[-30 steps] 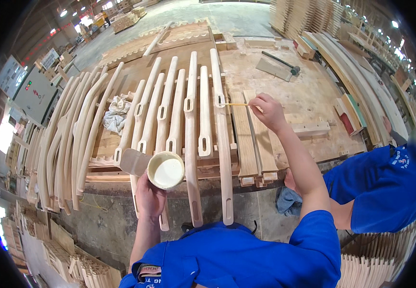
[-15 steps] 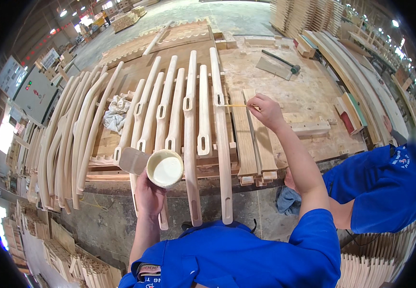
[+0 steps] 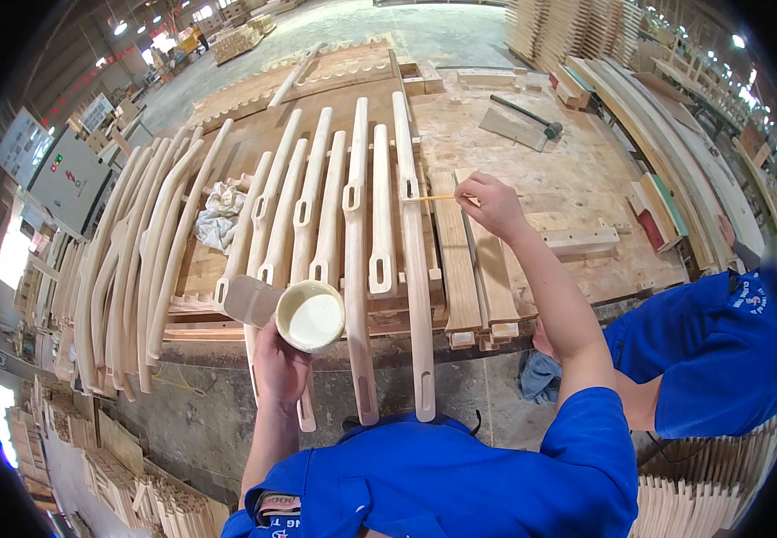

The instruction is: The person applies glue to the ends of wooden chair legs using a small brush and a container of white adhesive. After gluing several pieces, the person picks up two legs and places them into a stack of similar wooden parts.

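Observation:
My left hand [image 3: 278, 369] holds a round cup of white glue [image 3: 310, 316] over the near edge of the workbench [image 3: 577, 179]. My right hand [image 3: 491, 204] pinches a thin wooden stick [image 3: 431, 198] whose tip reaches left to a slot in a long wooden chair leg [image 3: 412, 260]. Several similar slotted legs [image 3: 330, 211] lie side by side on the bench between my hands, their near ends jutting over the edge.
Curved wooden parts [image 3: 129, 260] are stacked at the left beside a crumpled white rag [image 3: 219, 215]. A scraper tool [image 3: 518, 125] and flat slats [image 3: 474, 260] lie on the bench. Another person in blue [image 3: 711, 350] crouches at the right. Stacks of wooden parts fill the floor below.
My right hand with the stick has shifted slightly left toward the slot in the leg. The cup in my left hand stays in place.

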Action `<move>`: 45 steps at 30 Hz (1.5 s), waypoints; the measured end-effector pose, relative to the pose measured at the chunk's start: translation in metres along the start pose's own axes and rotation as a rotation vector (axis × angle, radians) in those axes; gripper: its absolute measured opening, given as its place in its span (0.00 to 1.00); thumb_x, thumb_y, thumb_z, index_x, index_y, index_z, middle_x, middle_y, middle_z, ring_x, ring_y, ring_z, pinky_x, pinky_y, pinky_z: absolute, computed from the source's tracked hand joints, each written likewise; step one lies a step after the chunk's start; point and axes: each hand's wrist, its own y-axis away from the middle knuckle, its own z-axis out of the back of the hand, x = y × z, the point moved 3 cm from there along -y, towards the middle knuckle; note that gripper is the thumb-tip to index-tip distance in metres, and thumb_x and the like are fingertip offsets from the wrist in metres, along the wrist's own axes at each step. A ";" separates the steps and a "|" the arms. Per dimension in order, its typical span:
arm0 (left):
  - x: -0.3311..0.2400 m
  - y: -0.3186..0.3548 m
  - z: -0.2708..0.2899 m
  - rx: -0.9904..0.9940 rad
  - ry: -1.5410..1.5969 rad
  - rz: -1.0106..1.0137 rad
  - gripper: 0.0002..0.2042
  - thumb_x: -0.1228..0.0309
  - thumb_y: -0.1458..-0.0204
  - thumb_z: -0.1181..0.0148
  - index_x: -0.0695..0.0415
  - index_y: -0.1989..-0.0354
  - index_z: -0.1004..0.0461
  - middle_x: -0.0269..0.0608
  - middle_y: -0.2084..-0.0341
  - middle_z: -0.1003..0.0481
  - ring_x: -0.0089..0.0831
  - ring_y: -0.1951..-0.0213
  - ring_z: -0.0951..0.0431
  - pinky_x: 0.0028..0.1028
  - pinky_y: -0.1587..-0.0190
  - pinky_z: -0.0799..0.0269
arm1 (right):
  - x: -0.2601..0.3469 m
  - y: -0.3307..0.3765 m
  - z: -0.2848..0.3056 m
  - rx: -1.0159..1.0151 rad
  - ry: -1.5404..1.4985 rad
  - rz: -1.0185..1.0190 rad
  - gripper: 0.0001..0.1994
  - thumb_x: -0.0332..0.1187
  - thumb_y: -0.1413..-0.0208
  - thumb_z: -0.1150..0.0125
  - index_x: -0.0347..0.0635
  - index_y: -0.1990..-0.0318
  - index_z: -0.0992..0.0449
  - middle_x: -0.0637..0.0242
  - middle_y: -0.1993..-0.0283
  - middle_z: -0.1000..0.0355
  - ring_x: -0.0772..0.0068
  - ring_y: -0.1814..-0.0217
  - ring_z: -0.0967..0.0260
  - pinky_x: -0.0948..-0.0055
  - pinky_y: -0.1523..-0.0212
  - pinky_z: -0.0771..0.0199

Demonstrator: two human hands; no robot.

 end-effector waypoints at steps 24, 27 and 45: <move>-0.016 -0.015 -0.009 -0.043 -0.032 0.077 0.20 0.63 0.37 0.63 0.63 0.44 0.37 0.45 0.48 0.32 0.36 0.47 0.29 0.36 0.49 0.29 | 0.061 -0.013 0.032 -0.103 0.040 0.263 0.04 0.30 0.56 0.37 0.49 0.70 0.25 0.70 0.73 0.31 0.66 0.71 0.31 0.67 0.72 0.31; -0.020 -0.026 -0.019 -0.007 -0.066 0.056 0.20 0.63 0.37 0.63 0.65 0.44 0.39 0.49 0.49 0.32 0.39 0.47 0.29 0.44 0.47 0.29 | 0.131 -0.039 0.066 0.007 0.033 0.442 0.04 0.31 0.56 0.37 0.49 0.71 0.24 0.71 0.75 0.32 0.67 0.71 0.32 0.68 0.72 0.31; -0.012 -0.046 -0.020 0.038 0.097 0.055 0.17 0.64 0.38 0.62 0.63 0.48 0.37 0.47 0.53 0.30 0.36 0.53 0.25 0.41 0.55 0.23 | 0.163 -0.058 0.053 0.274 -0.409 0.123 0.06 0.33 0.48 0.40 0.39 0.70 0.26 0.67 0.74 0.31 0.74 0.72 0.34 0.73 0.70 0.33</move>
